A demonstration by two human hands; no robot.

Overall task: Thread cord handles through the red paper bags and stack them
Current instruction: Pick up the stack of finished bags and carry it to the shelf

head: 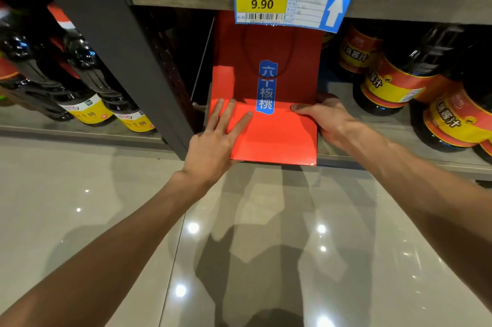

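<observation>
A: Status on red bag (269, 124)?

B: Centre of frame, lying flat on lower shelf (378, 127), near edge overhanging shelf lip. Blue label up. Looks like top of a stack; layers beneath not countable.

A: Cord?

B: Dark red cord handle (269, 55) looped across upper half of bag, so threading on this one judged done. Far end partly hidden behind price tag (290, 2) hanging from upper shelf.

A: Hands?

B: Left hand (215, 137) at bag's lower left, fingers straight and spread, pressing flat on paper. No grip. Probably pinning bag so it stays square. Right hand (327, 119) at right edge, thumb on top face, fingers wrapped round the side, holding edge. Likely squaring or nudging bag into line.

A: Why that spot?

B: Free gap between shelf post (127, 55) left of centre and sauce bottles (394, 82) at right. More bottles at far left of frame.

A: Risks?

B: Overhang at front lip; could slide off if released unpushed. Needs push inward.
</observation>
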